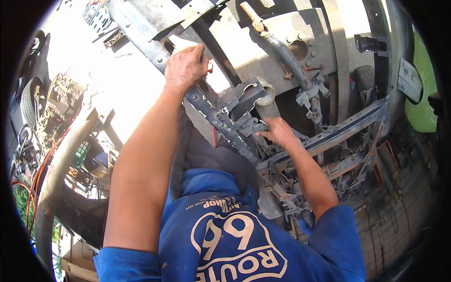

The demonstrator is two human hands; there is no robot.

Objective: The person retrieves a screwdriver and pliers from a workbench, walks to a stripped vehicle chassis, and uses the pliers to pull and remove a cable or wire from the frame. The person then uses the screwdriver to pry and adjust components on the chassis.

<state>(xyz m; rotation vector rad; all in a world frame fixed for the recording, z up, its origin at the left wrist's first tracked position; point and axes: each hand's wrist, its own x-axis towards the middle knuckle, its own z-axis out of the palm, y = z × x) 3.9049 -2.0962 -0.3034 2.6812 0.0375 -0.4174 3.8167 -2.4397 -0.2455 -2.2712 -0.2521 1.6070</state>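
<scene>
A dark metal vehicle frame rail [218, 117] with chipped paint runs slantwise in front of me. My left hand [187, 66] is curled closed against its upper stretch; what its fingers hold, if anything, is hidden. Lower and to the right, my right hand [280, 133] has thumb and fingers closed on a short grey metal piece [260, 127] beside the rail. Just above that hand are a black bracket [246, 99] and a pale round metal sleeve [266, 95]. A grey shaft [289, 58] with a rusty end slopes down behind them to a metal joint [307, 95].
A crossmember [343, 127] extends to the right from the rail. At left stand a thick, pale curved pipe [58, 174], orange hoses [36, 181] and heaped metal parts [58, 98]. A light green panel [420, 89] is at far right, near a tyre [365, 77].
</scene>
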